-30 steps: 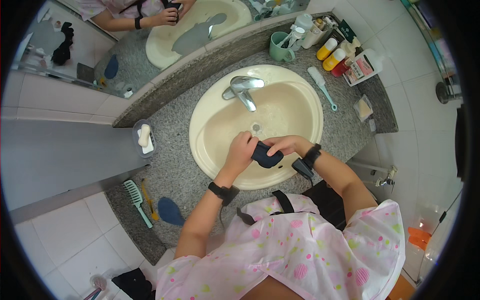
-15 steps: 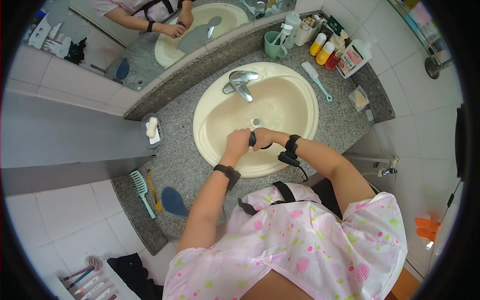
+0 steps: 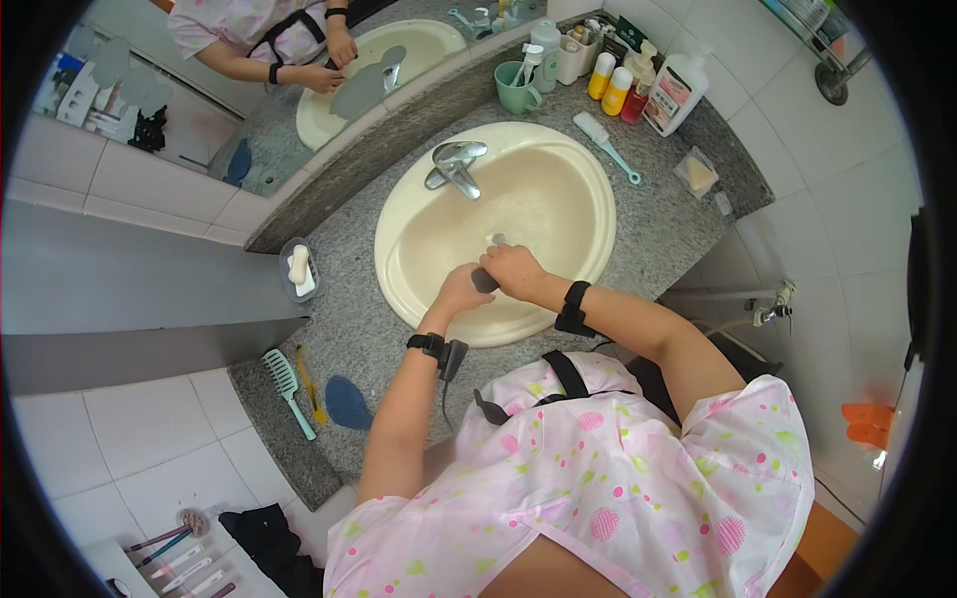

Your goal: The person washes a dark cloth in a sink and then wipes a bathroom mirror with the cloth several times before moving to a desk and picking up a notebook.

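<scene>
Over the near half of the cream oval sink (image 3: 399, 284), both hands close round one dark grey bunched thing (image 3: 484, 280). It looks like a wadded cloth, but only a short piece shows between the fists. My left hand (image 3: 460, 290) grips it from the left, with its fingers partly hidden. My right hand (image 3: 512, 272) wraps round the other end, slightly farther from me. The drain (image 3: 498, 239) lies just beyond the hands. At the back of the sink stands a chrome single-lever tap (image 3: 459, 169); no running water shows.
Along the back right stand a green mug (image 3: 518, 97), yellow bottles (image 3: 609, 88) and a white bottle (image 3: 676, 95). A cleaning brush (image 3: 606, 148) lies right of the sink. To the left are a soap dish (image 3: 299, 270), a green hairbrush (image 3: 287, 390) and a blue oval object (image 3: 348, 403).
My hands have turned against each other round the dark thing. The left wrist has rotated, bringing its strap box to the right side. The view has shifted slightly.
</scene>
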A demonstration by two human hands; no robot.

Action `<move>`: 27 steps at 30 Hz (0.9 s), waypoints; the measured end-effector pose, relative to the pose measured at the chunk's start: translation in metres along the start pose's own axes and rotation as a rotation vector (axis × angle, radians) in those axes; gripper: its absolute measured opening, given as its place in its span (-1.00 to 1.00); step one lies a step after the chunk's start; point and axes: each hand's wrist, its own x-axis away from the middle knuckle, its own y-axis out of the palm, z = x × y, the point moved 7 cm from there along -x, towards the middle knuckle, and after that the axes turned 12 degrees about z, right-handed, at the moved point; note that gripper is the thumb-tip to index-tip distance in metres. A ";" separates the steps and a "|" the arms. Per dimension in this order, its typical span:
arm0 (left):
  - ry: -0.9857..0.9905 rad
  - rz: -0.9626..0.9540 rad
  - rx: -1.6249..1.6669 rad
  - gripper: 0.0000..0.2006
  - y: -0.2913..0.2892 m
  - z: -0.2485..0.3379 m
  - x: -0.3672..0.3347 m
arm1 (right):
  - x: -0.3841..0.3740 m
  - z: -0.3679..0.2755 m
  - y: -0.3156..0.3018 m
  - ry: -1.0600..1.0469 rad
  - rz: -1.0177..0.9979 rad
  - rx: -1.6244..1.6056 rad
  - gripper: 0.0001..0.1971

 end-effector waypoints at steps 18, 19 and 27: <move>0.235 0.282 -0.643 -0.93 0.010 0.017 0.017 | 0.041 0.027 0.064 0.437 -0.566 -0.448 -0.72; 0.239 0.284 -0.645 -0.93 0.015 0.005 0.019 | 0.038 0.025 0.066 0.383 -0.461 -0.364 -0.75; -0.033 0.097 -0.586 -0.91 0.037 -0.021 0.011 | 0.044 0.026 0.057 0.230 -0.255 -0.143 -0.89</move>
